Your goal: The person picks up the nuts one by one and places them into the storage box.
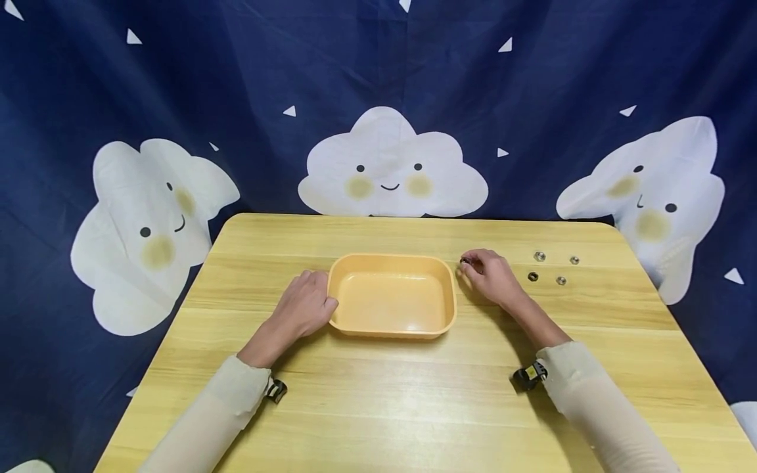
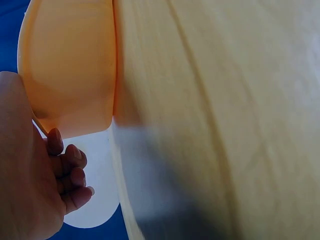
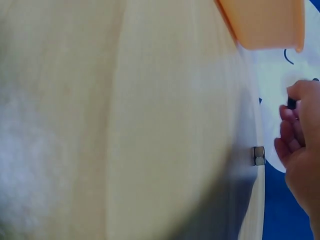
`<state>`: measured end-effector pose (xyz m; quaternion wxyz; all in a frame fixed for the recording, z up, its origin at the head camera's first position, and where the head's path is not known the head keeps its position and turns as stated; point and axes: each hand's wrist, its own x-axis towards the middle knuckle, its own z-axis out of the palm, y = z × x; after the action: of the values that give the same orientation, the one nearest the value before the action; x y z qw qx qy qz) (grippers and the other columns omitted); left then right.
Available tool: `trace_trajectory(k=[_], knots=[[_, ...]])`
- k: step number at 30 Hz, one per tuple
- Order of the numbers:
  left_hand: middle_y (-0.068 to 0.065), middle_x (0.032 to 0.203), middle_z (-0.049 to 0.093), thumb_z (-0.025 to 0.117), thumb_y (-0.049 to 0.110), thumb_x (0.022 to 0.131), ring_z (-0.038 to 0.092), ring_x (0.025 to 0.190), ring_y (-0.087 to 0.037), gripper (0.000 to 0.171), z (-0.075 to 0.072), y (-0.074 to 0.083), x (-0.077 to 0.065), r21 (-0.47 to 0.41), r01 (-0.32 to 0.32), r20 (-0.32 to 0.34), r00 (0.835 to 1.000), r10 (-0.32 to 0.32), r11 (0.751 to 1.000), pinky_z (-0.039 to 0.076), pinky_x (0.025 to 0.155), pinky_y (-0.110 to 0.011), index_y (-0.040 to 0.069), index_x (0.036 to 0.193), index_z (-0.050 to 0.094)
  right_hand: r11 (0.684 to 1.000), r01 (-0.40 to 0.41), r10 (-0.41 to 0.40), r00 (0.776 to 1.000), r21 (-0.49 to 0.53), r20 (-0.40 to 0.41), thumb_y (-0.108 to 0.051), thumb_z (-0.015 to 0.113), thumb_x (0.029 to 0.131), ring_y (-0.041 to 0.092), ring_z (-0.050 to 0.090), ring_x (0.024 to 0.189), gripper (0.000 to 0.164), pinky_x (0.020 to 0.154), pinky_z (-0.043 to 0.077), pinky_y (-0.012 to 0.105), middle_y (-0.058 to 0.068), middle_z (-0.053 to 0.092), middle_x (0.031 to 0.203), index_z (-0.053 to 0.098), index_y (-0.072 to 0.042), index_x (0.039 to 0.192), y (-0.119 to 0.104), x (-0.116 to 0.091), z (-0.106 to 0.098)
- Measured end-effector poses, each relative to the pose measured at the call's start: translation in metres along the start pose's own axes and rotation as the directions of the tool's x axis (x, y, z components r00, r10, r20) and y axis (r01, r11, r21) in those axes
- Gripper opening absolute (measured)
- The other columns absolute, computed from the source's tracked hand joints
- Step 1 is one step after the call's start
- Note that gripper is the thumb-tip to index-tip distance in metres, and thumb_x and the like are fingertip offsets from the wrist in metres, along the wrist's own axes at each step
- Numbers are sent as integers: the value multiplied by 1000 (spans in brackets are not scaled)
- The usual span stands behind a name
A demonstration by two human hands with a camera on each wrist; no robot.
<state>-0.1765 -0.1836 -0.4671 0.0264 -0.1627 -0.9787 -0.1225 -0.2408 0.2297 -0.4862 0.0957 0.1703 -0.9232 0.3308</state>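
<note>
An orange plastic bin [image 1: 392, 330] sits in the middle of the wooden table. My left hand [image 1: 304, 303] grips its left rim, the thumb over the edge and the other fingers curled outside; the left wrist view shows those fingers beside the bin's end wall [image 2: 75, 65]. Just off the bin's right rim, my right hand [image 1: 489, 276] pinches a small dark nut [image 3: 291, 103] between thumb and forefinger, and the fingers hide most of it. The inside of the bin holds nothing.
Right of my right hand lie several loose metal nuts: a larger silver nut [image 1: 539, 256], a dark nut [image 1: 533, 276] and smaller silver ones [image 1: 561, 280]. A dark blue curtain [image 1: 254, 85] with white clouds hangs behind the table's far edge.
</note>
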Motion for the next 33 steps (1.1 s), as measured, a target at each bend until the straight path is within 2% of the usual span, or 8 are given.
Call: trace_trajectory(k=[4,9,21,26,33], knots=[[-8,86,56,47,24,89,50,86,-30,21,0,0,0,-4,-5,-7,1000,5,1000,42,83,-40,4,92,53,999,-4,7,998,50,-55,-12,71,93,31,72,92,22,83,61,46,19,74,102,74,1,110,-4,-1,-1],[-8,84,55,48,25,89,49,84,-29,20,0,1,0,0,-9,-8,1000,9,1000,42,80,-39,6,89,52,996,-9,14,998,92,-62,-9,74,88,29,75,90,20,82,62,43,16,77,101,77,-2,106,-8,-1,-3],[-7,86,54,45,25,89,47,84,-27,22,-2,1,1,-17,6,15,1000,-6,1000,40,79,-37,5,92,53,987,-25,34,998,157,-58,-7,74,86,29,73,94,21,85,62,44,17,77,101,77,-1,107,-15,1,-8],[-7,86,54,44,25,89,47,83,-27,21,-1,0,2,-31,3,15,1000,-2,1000,40,78,-37,5,92,52,987,-42,51,997,155,-54,-11,75,87,32,73,95,21,88,60,49,16,77,102,78,-3,107,-22,3,-13],[-7,86,54,44,25,89,47,83,-27,20,-2,1,1,-40,2,18,1000,-1,999,39,77,-36,6,91,51,990,-42,51,997,136,-64,-14,74,89,32,73,97,22,90,58,50,16,78,102,78,-4,108,-31,4,-15]])
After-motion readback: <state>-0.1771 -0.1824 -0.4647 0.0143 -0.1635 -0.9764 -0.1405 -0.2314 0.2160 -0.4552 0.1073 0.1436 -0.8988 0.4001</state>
